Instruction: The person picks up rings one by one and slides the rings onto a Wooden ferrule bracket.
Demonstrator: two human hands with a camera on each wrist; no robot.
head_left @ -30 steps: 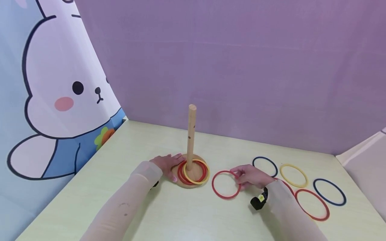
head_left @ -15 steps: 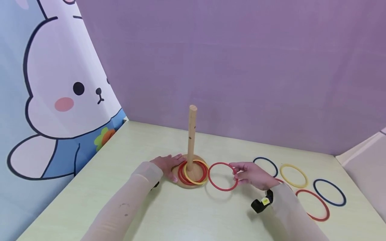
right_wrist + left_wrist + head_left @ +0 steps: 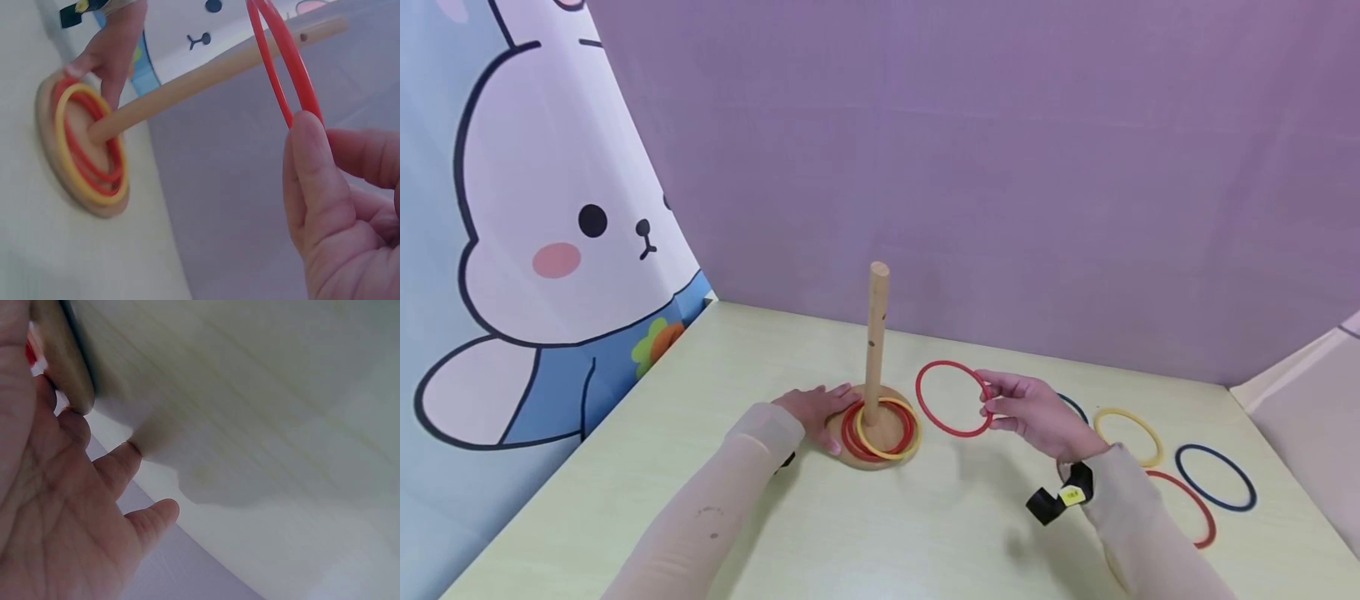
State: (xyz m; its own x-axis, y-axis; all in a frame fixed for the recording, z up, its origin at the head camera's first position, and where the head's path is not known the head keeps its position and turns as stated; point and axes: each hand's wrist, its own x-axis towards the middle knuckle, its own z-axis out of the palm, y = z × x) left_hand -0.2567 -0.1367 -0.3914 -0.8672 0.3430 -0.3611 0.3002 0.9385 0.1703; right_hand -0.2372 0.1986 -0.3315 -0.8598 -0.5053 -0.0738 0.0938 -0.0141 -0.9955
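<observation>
Before a purple cloth wall and right of a blue rabbit-printed curtain, the pale flat tabletop bears a round wooden base, a cylindrical wooden post upright on it, and a thin yellow ring over thin red rings around the post's foot. The bare left hand touches the base's left side; right of the post, the bare right hand holds a slender red ring above the table. Farther right lie a thin blue ring partly behind that hand, a loose yellow ring, then a second blue ring with a loose red ring before it.
</observation>
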